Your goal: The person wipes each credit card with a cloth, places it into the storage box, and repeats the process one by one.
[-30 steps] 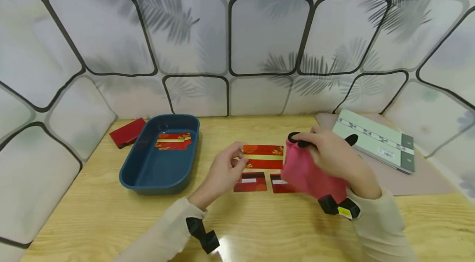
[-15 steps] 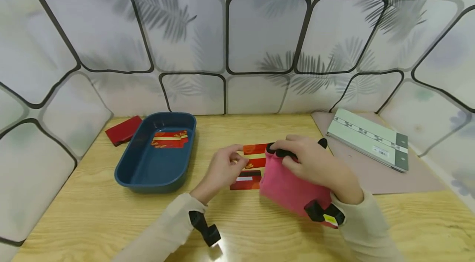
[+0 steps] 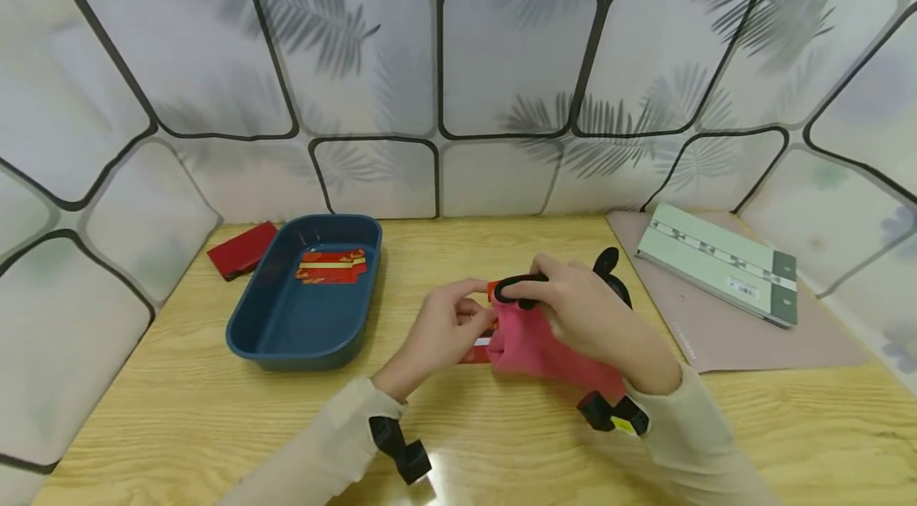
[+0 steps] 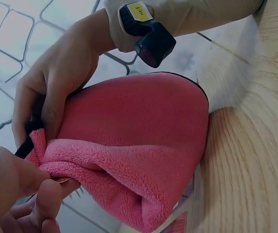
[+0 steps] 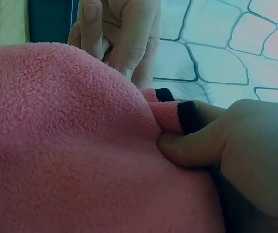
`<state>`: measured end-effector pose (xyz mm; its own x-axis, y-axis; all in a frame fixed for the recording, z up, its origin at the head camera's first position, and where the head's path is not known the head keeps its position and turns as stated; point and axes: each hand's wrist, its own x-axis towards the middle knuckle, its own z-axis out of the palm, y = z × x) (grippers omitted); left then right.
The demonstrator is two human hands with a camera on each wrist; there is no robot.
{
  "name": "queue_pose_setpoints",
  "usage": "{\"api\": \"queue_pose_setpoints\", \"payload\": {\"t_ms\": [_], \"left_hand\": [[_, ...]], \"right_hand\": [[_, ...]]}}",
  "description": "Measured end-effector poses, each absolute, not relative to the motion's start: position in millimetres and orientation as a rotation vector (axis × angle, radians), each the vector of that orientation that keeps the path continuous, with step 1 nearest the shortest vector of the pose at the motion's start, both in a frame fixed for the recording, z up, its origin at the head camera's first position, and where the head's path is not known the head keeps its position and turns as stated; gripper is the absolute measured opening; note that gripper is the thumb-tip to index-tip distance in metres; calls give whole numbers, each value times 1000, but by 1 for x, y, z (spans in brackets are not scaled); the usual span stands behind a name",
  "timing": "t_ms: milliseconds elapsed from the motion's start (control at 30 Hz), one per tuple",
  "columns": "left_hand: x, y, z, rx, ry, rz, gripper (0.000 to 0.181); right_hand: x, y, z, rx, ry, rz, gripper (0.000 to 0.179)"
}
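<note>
My right hand grips a folded pink plush cloth with black edging, its thumb pressed into the fabric in the right wrist view. My left hand pinches a red card by its left end. The cloth covers most of that card; only a thin edge shows between the fingers in the left wrist view. Beneath, on the table, lies another red card with a white strip, partly hidden by the cloth and left hand. Both hands are close together, the cloth hanging between them.
A blue basin stands to the left, with red and gold cards inside. Behind its left rim lies a dark red case. At right, a pale green notebook rests on a pinkish-grey sheet. A patterned backdrop rises behind the table.
My right hand has brought the pink cloth leftward over the held card, hiding most of it and the cards on the table. The left hand keeps its pinch, shifted slightly right.
</note>
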<state>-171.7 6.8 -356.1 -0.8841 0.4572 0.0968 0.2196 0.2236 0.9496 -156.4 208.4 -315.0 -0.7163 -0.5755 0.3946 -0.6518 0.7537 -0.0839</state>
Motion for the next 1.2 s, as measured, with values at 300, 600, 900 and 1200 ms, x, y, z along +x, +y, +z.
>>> {"api": "queue_pose_setpoints", "payload": {"t_ms": [300, 600, 900, 1200], "left_hand": [[-172, 6, -360, 733, 2250, 1721, 26], [-172, 3, -357, 552, 2072, 1801, 18], [-168, 1, -354, 557, 2112, 1804, 20], [-164, 0, -356, 512, 2145, 1793, 21]], "right_hand": [[-158, 208, -318, 988, -2578, 295, 40], [-158, 220, -312, 888, -2724, 320, 41], [-159, 236, -304, 778, -2842, 375, 39], [-157, 246, -299, 648, -2960, 274, 34]]}}
